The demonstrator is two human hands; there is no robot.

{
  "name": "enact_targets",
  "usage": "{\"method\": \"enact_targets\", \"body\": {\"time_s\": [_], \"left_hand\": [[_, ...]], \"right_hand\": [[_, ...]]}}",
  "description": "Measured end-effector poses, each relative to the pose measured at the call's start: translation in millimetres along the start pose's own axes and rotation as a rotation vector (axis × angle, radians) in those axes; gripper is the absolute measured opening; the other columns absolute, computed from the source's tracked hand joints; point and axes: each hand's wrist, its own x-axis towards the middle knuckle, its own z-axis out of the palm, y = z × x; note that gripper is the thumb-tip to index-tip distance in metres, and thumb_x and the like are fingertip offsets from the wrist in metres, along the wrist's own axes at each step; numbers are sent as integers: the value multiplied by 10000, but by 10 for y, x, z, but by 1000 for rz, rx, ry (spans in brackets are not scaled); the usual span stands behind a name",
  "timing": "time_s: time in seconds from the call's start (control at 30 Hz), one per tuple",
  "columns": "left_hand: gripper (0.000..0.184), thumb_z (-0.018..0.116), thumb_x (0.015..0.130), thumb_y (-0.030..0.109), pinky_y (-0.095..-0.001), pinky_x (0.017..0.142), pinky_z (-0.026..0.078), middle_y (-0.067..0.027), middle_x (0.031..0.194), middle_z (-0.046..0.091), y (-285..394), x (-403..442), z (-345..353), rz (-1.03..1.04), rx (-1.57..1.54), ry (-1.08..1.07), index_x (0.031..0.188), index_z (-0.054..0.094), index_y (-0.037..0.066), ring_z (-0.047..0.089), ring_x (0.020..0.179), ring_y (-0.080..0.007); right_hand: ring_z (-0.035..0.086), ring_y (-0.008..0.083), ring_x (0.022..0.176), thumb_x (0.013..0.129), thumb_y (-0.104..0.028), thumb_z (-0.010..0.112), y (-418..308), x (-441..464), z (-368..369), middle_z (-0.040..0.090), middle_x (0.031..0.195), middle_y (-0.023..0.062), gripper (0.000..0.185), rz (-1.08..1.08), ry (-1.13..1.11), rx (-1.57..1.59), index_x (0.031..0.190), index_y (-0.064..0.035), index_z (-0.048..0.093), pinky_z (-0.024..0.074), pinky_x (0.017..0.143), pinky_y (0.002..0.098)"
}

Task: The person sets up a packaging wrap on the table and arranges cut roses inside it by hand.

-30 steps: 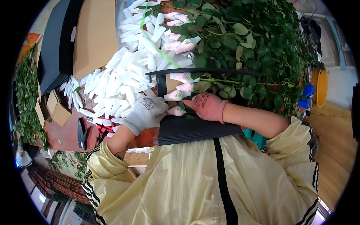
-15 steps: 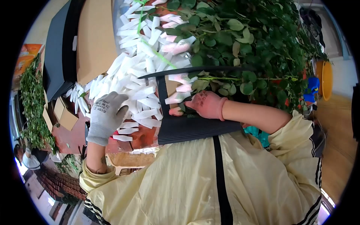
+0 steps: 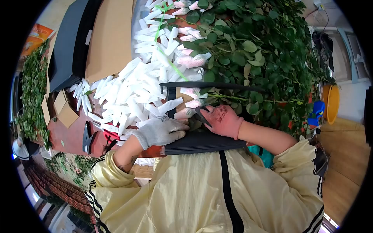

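Note:
My left hand [image 3: 163, 130], in a pale grey knit glove, has come to the middle. Its fingers are curled together in front of my right hand, and what they hold is hidden. My right hand [image 3: 223, 121], in a red-pink glove with dark fingertips, is closed where a rose stem was seen a moment ago; the bloom is now covered. Just above are roses in mesh sleeves [image 3: 194, 103], lying on a cardboard strip in a black stand [image 3: 208, 143]. A loose white mesh sleeve [image 3: 169, 105] lies by my left fingers.
White mesh sleeves [image 3: 128, 83] are heaped left of the stand. Leafy rose stems [image 3: 256, 50] fill the right side. Black pliers-like cutters [image 3: 88, 139] lie on the red table [image 3: 66, 136]. Cardboard [image 3: 108, 39] stands far left; a yellow basin [image 3: 331, 104] is far right.
My left hand has moved right, from the sleeve heap to my right hand, and covers the rose bloom that showed there. My right thumb now shows stretched forward. The whole view has shifted slightly.

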Motion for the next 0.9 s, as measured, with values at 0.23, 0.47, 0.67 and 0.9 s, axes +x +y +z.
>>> {"method": "enact_targets", "body": {"time_s": [0.23,0.47,0.67,0.9], "left_hand": [[342,477,930,252,-339,1006,375,-137,1241,559,-2,-9,17,29,16,10,1170,586,34,512,1167,-279],[349,462,939,282,-343,1024,355,-127,1250,555,-16,9,21,8,9,-25,1170,593,55,489,1192,-280],[340,468,932,287,-353,1038,344,-121,1255,553,-58,-6,47,65,78,32,1163,604,78,470,1217,-272],[267,554,854,259,-399,950,381,-87,1078,618,-48,-46,-7,29,119,320,1047,648,101,510,1119,-271]], "right_hand": [[627,267,859,837,-339,545,13,73,-30,561,1175,144,530,-25,-36,-19,1283,-71,447,489,705,410],[631,266,846,827,-323,554,-23,187,6,569,1168,140,546,-31,-43,-68,1302,-90,419,492,695,391],[631,266,780,809,-277,558,-100,275,2,593,1042,131,504,-43,65,-41,1261,-81,449,488,634,379],[632,262,713,824,-227,494,-61,275,215,598,1001,133,405,-127,135,-73,1200,-79,506,482,592,399]]}}
